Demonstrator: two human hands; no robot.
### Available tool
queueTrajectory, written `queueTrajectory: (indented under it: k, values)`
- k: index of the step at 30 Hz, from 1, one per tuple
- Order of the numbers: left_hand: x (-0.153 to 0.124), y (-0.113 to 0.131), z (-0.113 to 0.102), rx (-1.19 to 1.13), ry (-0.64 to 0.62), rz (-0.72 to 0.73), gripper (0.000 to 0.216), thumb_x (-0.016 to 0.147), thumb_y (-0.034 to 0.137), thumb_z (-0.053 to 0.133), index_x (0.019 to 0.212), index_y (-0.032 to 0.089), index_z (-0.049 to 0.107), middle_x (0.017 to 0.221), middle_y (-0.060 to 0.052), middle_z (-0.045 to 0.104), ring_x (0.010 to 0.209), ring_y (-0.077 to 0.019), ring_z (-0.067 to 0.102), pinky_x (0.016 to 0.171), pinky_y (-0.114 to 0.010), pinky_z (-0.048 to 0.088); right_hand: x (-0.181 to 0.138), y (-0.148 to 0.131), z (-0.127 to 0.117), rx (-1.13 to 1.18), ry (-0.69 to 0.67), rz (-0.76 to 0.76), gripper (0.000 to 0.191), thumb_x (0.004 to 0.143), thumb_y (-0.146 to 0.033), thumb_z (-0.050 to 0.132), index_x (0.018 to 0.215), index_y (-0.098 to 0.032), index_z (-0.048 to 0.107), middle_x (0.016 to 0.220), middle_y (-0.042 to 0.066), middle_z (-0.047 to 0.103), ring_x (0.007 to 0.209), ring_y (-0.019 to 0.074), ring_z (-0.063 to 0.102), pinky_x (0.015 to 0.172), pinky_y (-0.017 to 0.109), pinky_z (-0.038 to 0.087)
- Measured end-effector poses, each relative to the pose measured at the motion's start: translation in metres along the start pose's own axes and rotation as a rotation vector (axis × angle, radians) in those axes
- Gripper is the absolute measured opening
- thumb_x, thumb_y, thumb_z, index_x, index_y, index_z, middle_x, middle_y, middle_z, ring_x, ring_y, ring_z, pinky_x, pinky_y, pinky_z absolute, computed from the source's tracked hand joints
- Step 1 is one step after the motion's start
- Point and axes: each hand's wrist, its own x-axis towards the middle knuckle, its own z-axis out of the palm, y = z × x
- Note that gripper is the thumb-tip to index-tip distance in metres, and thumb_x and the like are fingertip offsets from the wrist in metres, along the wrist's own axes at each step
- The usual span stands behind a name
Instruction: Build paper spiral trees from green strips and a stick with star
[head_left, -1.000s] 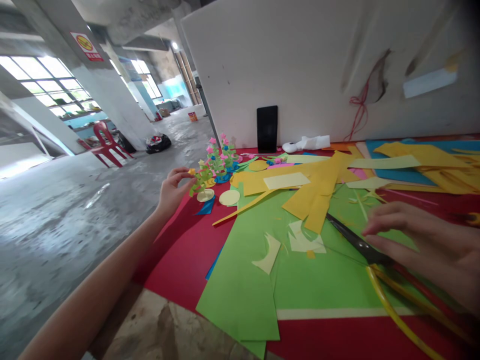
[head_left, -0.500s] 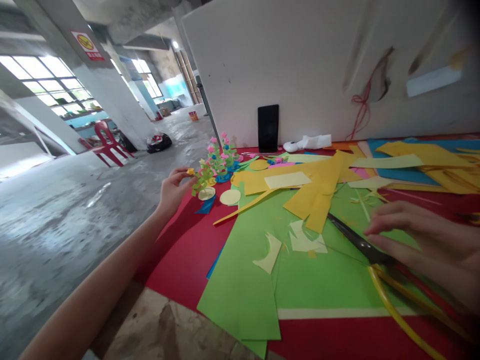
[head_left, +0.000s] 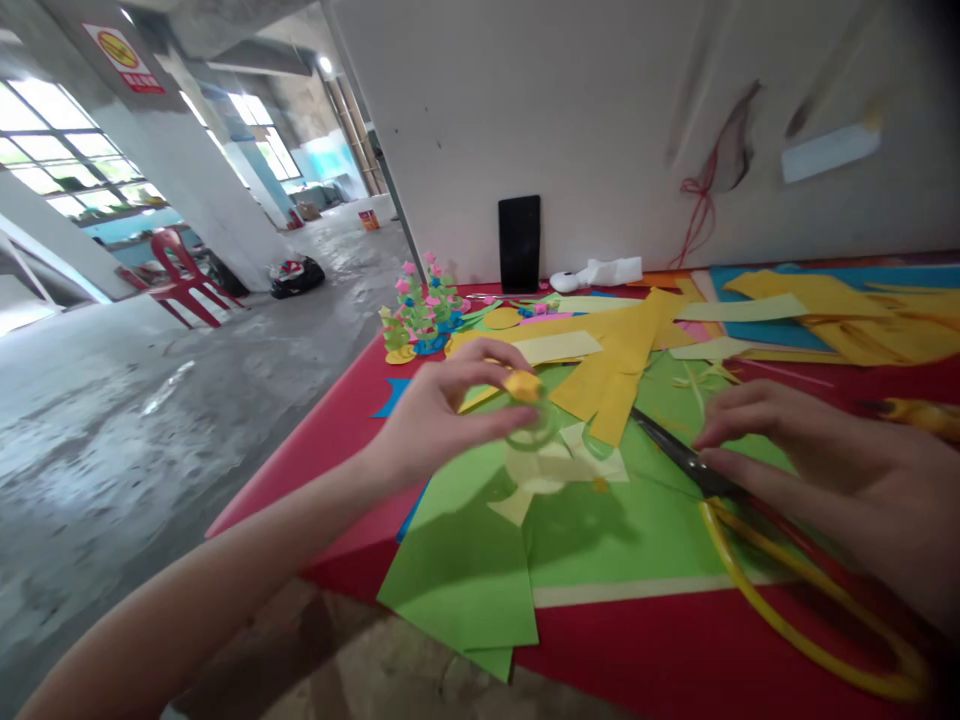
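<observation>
Over the middle of the green paper, my left hand (head_left: 442,410) pinches a small paper plant (head_left: 525,387) between thumb and fingers. A yellow star tops it; its green stem and pale round base below are smeared by motion. My right hand (head_left: 817,470) hovers at the right with thumb and fingertips brought close together; whether anything is between them I cannot make out. Under it lie scissors (head_left: 694,465) with yellow handles, blades pointing toward a yellow paper strip (head_left: 615,400). Pale yellow scraps (head_left: 600,462) rest on the green paper (head_left: 465,575).
Several paper plants (head_left: 424,310) with pink and blue stars stand at the table's far left corner. A black phone (head_left: 519,243) leans against the white panel, beside a white object (head_left: 600,275). Yellow strips (head_left: 862,325) pile at the right. Beyond the left edge is concrete floor with a red chair (head_left: 191,285).
My left hand has moved right and nearer, from the plant group to above the green paper, bringing the yellow-star plant along. The view has shifted slightly; my right hand stays by the scissors.
</observation>
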Motion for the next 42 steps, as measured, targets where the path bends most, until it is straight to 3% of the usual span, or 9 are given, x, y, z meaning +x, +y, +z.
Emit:
queueTrajectory:
  k: [3, 8, 21, 23, 26, 29, 32, 34, 42]
  values:
    - [0.000, 0.013, 0.032, -0.015, -0.171, 0.100, 0.008, 0.069, 0.016, 0.070, 0.073, 0.021, 0.066, 0.093, -0.005, 0.060, 0.091, -0.0168, 0.058, 0.085, -0.034, 0.047, 0.000, -0.013, -0.007, 0.077, -0.096, -0.066, 0.015, 0.075, -0.047, 0.058, 0.077, -0.032, 0.060, 0.091, -0.005, 0.062, 0.082, 0.0144, 0.059, 0.067, 0.021, 0.048]
    - [-0.001, 0.010, 0.057, 0.018, -0.262, 0.133, 0.008, 0.069, 0.014, 0.069, 0.071, 0.020, 0.065, 0.089, -0.005, 0.061, 0.088, -0.0162, 0.058, 0.083, -0.033, 0.047, 0.000, -0.022, -0.013, 0.110, -0.127, -0.043, 0.011, 0.075, -0.043, 0.061, 0.077, -0.032, 0.060, 0.086, -0.006, 0.060, 0.083, 0.0129, 0.057, 0.056, 0.018, 0.043]
    - [-0.007, 0.004, 0.064, 0.039, -0.292, 0.111, 0.006, 0.069, 0.016, 0.069, 0.070, 0.022, 0.066, 0.086, -0.005, 0.062, 0.084, -0.0173, 0.058, 0.082, -0.036, 0.046, 0.002, -0.016, -0.002, 0.206, -0.180, -0.032, 0.011, 0.078, -0.039, 0.058, 0.075, -0.028, 0.061, 0.082, -0.005, 0.060, 0.078, 0.0126, 0.056, 0.069, 0.023, 0.044]
    - [-0.008, 0.004, 0.064, 0.040, -0.295, 0.114, 0.005, 0.069, 0.016, 0.069, 0.070, 0.021, 0.066, 0.087, -0.006, 0.062, 0.084, -0.0170, 0.058, 0.082, -0.035, 0.046, 0.003, -0.013, -0.002, 0.159, -0.193, -0.001, 0.013, 0.077, -0.040, 0.057, 0.076, -0.027, 0.061, 0.080, -0.003, 0.060, 0.075, 0.0135, 0.057, 0.064, 0.023, 0.045]
    - [-0.008, 0.004, 0.062, 0.046, -0.292, 0.126, 0.006, 0.070, 0.017, 0.069, 0.070, 0.021, 0.066, 0.087, -0.005, 0.063, 0.084, -0.0169, 0.058, 0.081, -0.035, 0.046, -0.003, -0.010, -0.003, 0.001, -0.341, 0.023, 0.014, 0.076, -0.039, 0.056, 0.074, -0.026, 0.062, 0.062, -0.003, 0.058, 0.055, 0.0136, 0.054, 0.046, 0.024, 0.040]
    - [-0.008, 0.003, 0.061, 0.045, -0.293, 0.127, 0.006, 0.070, 0.017, 0.069, 0.070, 0.022, 0.065, 0.087, -0.005, 0.063, 0.084, -0.0171, 0.057, 0.080, -0.036, 0.046, -0.024, -0.015, 0.000, -0.177, -0.467, -0.137, 0.017, 0.078, -0.030, 0.050, 0.069, -0.025, 0.063, 0.055, -0.002, 0.060, 0.044, 0.0141, 0.053, 0.041, 0.026, 0.036]
    - [-0.007, 0.001, 0.061, 0.034, -0.293, 0.119, 0.006, 0.070, 0.016, 0.069, 0.070, 0.022, 0.065, 0.087, -0.005, 0.062, 0.084, -0.0170, 0.057, 0.080, -0.036, 0.046, -0.055, -0.025, 0.012, -0.305, -0.366, -0.407, 0.021, 0.077, -0.020, 0.045, 0.080, -0.024, 0.065, 0.067, 0.001, 0.068, 0.052, 0.0176, 0.060, 0.046, 0.029, 0.040]
    - [-0.006, 0.001, 0.062, 0.026, -0.294, 0.118, 0.006, 0.070, 0.016, 0.069, 0.070, 0.021, 0.065, 0.087, -0.005, 0.062, 0.084, -0.0168, 0.057, 0.080, -0.035, 0.046, -0.072, -0.030, 0.024, -0.352, -0.299, -0.532, 0.029, 0.078, -0.020, 0.041, 0.095, -0.020, 0.064, 0.057, 0.000, 0.064, 0.046, 0.0183, 0.058, 0.043, 0.031, 0.038]
    - [-0.006, 0.002, 0.061, 0.031, -0.315, 0.126, 0.002, 0.072, 0.016, 0.067, 0.073, 0.015, 0.065, 0.088, -0.006, 0.062, 0.086, -0.0152, 0.056, 0.082, -0.033, 0.045, -0.079, -0.034, 0.048, -0.443, -0.140, -0.622, 0.046, 0.093, -0.026, 0.021, 0.094, -0.010, 0.065, 0.039, -0.003, 0.050, 0.031, 0.0130, 0.046, 0.035, 0.031, 0.028]
